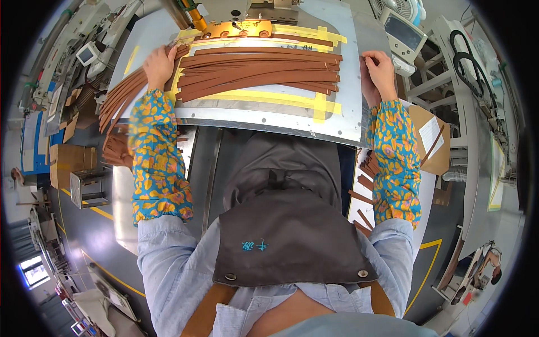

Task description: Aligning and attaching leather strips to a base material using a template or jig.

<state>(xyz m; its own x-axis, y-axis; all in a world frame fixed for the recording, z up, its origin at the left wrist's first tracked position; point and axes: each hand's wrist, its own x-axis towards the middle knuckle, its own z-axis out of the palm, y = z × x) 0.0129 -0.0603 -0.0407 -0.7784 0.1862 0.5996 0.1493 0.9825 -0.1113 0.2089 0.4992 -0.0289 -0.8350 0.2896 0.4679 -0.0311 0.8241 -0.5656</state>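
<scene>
Long flat brown strips [252,76], leather-like, lie in a loose stack across the middle of the white work plate [252,115]. My left hand [160,67] is at the stack's left, its fingers closed on the end of a brown strip beside another fanned bundle of strips [120,90] that droops over the plate's left edge. Over the plate's right edge, my right hand [380,76] is held with curled fingers, thumb and forefinger together; whatever they pinch, if anything, cannot be made out. Beyond the stack, a single strip [303,40] lies along the yellow tape by a lit machine head.
The lit yellow machine part [238,29] stands over the plate's far side. Yellow tape [269,98] borders the stack. A control screen [405,31] and a fan [396,8] are at far right. More strips [365,182] lie below right; a cardboard box [70,163] stands left.
</scene>
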